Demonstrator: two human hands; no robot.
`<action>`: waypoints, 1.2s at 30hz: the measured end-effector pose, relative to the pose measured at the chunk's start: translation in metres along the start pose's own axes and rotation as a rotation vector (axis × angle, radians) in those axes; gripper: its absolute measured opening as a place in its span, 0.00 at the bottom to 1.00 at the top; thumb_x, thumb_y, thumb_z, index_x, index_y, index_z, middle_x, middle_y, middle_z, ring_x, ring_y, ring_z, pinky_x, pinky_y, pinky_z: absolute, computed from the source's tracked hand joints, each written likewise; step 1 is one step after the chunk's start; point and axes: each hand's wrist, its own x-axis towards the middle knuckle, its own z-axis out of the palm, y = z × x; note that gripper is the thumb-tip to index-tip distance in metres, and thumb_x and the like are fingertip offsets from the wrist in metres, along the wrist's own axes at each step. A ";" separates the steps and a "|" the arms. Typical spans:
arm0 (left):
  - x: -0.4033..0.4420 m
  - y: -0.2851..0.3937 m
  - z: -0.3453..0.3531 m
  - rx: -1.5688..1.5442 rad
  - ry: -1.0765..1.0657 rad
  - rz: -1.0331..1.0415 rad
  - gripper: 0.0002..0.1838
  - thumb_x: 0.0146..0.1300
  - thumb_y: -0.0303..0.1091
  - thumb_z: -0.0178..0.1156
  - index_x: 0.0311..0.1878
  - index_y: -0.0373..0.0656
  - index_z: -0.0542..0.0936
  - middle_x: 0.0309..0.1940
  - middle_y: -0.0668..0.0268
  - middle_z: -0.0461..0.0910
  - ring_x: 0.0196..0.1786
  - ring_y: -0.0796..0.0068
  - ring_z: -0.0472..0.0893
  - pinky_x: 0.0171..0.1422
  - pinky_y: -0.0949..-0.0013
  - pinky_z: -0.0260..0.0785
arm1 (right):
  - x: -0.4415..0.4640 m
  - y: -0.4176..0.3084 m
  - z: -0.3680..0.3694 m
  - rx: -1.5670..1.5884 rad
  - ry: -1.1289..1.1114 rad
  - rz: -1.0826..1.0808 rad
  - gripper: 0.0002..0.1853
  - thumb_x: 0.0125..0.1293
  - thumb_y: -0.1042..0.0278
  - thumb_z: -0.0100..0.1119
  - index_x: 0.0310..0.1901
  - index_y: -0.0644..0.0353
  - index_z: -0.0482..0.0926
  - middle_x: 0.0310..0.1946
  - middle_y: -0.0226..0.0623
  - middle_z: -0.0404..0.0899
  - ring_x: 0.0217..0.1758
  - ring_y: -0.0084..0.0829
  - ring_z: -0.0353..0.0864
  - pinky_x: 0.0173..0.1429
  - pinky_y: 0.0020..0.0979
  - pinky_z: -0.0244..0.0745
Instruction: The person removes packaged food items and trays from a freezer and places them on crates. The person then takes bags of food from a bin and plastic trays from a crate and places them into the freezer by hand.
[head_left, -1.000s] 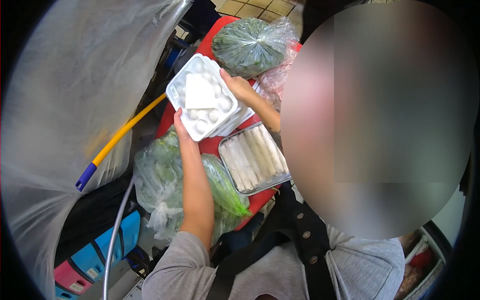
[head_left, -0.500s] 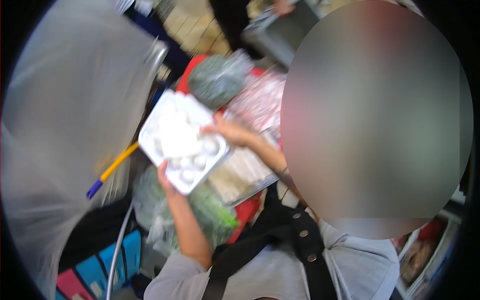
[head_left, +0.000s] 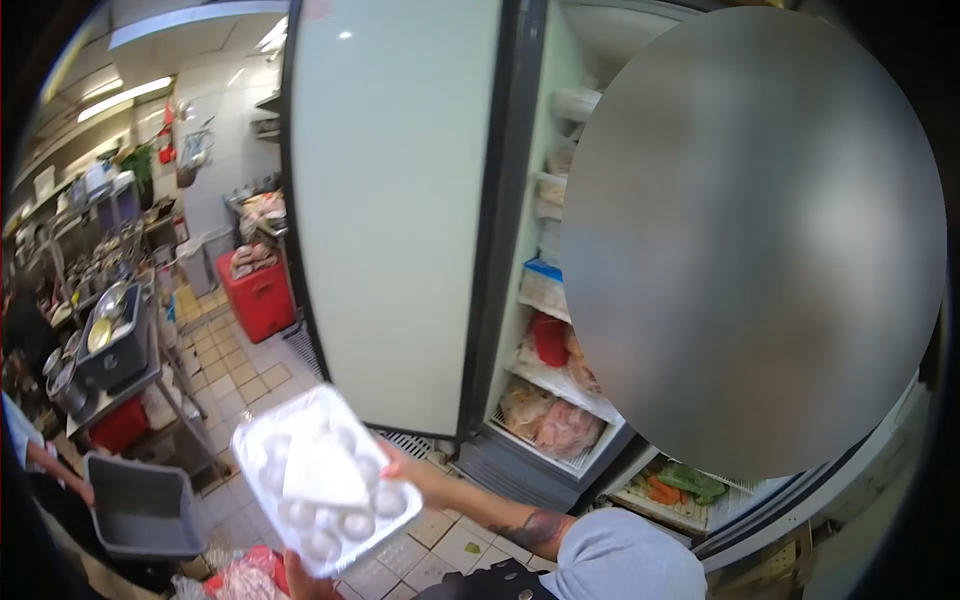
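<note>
A white tray (head_left: 262, 490) is covered in clear wrap and holds several white, round pieces that look like button mushrooms. A white label lies across the middle of the wrap. My right hand (head_left: 418, 474) grips the tray's right edge, its forearm stretching in from the right. At the lower edge, my left hand (head_left: 302, 578) holds the tray from below, mostly cut off by the frame. The tray is tilted towards me, above the tiled floor.
A fridge with its door (head_left: 390, 220) swung open shows bagged food (head_left: 565, 430) on shelves. At left, a person's hand (head_left: 84, 492) holds a grey bin (head_left: 145, 515). Beyond stand a steel table with a grey tub (head_left: 115, 350) and a red box (head_left: 258, 300). A blurred oval hides the right side.
My view has swung up and round from the bagged vegetables to the open fridge. Both hands have carried the tray along, still holding it.
</note>
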 end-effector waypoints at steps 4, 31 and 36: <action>0.092 0.003 0.192 -0.060 -0.418 -0.040 0.53 0.50 0.48 0.66 0.72 0.40 0.45 0.70 0.59 0.52 0.71 0.62 0.56 0.72 0.59 0.53 | -0.047 -0.158 -0.032 -0.058 0.212 -0.203 0.42 0.56 0.56 0.59 0.69 0.61 0.50 0.63 0.44 0.61 0.64 0.36 0.66 0.64 0.35 0.68; 0.488 -0.026 0.849 -0.231 -1.018 -0.117 0.38 0.52 0.61 0.58 0.62 0.49 0.67 0.59 0.52 0.65 0.62 0.50 0.64 0.62 0.40 0.58 | -0.025 -0.738 -0.143 -0.740 1.275 -0.692 0.33 0.61 0.41 0.47 0.63 0.53 0.66 0.60 0.48 0.68 0.63 0.50 0.66 0.60 0.64 0.56; 0.516 -0.077 0.880 0.180 -0.736 0.245 0.40 0.52 0.60 0.60 0.64 0.48 0.63 0.59 0.49 0.66 0.64 0.50 0.63 0.61 0.38 0.59 | -0.010 -0.743 -0.188 -0.713 1.359 -0.658 0.33 0.62 0.41 0.47 0.64 0.54 0.64 0.61 0.49 0.66 0.64 0.50 0.64 0.61 0.65 0.55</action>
